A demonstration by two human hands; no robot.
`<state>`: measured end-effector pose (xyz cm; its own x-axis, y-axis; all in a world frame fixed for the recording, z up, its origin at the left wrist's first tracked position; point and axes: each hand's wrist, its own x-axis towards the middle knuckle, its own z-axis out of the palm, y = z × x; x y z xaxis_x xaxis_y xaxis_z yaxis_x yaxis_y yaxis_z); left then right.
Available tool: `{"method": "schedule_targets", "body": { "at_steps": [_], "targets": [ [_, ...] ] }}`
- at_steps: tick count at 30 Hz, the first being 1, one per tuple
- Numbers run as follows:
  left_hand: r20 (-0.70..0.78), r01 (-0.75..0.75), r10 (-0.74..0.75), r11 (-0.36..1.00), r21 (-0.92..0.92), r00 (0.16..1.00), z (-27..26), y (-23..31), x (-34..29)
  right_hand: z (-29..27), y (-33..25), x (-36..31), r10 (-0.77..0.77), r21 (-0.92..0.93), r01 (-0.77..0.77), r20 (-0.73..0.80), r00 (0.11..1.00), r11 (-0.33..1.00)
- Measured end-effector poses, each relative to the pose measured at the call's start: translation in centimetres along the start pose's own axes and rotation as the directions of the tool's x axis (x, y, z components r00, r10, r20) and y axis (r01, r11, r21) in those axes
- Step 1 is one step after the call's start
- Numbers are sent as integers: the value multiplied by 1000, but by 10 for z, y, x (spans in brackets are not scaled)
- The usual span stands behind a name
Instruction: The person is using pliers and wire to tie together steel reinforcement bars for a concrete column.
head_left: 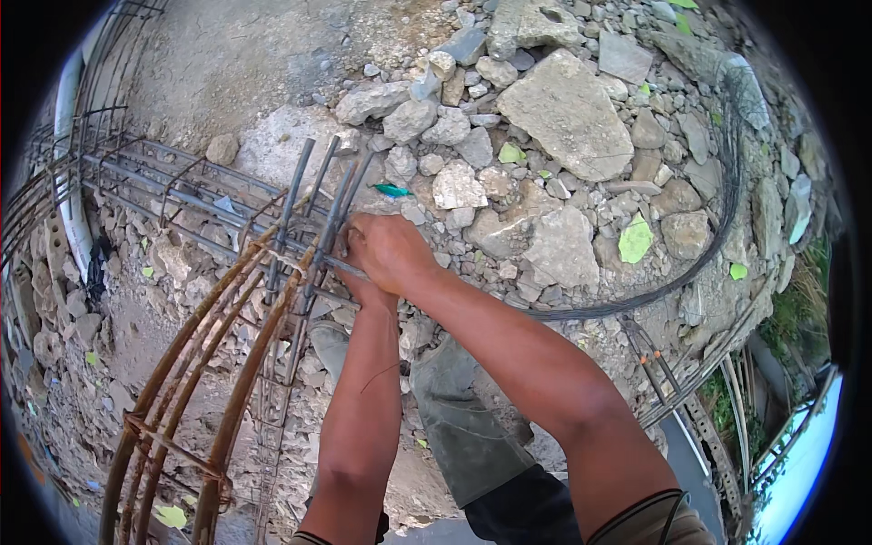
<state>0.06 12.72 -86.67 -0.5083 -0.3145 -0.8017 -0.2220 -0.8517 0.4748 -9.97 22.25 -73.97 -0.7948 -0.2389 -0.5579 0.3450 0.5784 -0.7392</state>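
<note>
Both hands are close together at the right side of a joint where steel rebar cages meet. My right hand [392,251] reaches across in front with its fingers curled in a pinch beside the upright rebar ends [338,202]; whatever they grip is too small or hidden. Just below it, my left hand [365,289] is against the rebar, its fingers mostly covered by the right hand and the bars. Rusty brown rebars [238,400], tied with stirrups, run from the joint toward the lower left. A greyer rebar cage [173,189] extends from it to the far left.
Broken concrete and stones [563,118] cover the ground ahead and to the right. A bundle of thin dark wire [699,259] curves along the right. At the left stands a pale pipe [73,182] beside more rebar. My boot [459,400] is below my arms.
</note>
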Motion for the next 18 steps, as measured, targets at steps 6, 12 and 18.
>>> {"method": "schedule_targets", "body": {
  "at_steps": [6, 12, 18],
  "targets": [
    [37, 39, -47, 978, 203, 998, 73, 39, -50, 11, 30, -35, -30, 109, 33, -30, 999, 993],
    [118, 165, -177, 981, 106, 977, 44, 39, -23, -59, 8, -126, -214, -164, 171, -300, 930, 972],
    [476, 506, -293, 755, -417, 829, 63, 54, -42, -198, 52, -359, 436, -657, -536, -331, 837, 530]
  ]
}}
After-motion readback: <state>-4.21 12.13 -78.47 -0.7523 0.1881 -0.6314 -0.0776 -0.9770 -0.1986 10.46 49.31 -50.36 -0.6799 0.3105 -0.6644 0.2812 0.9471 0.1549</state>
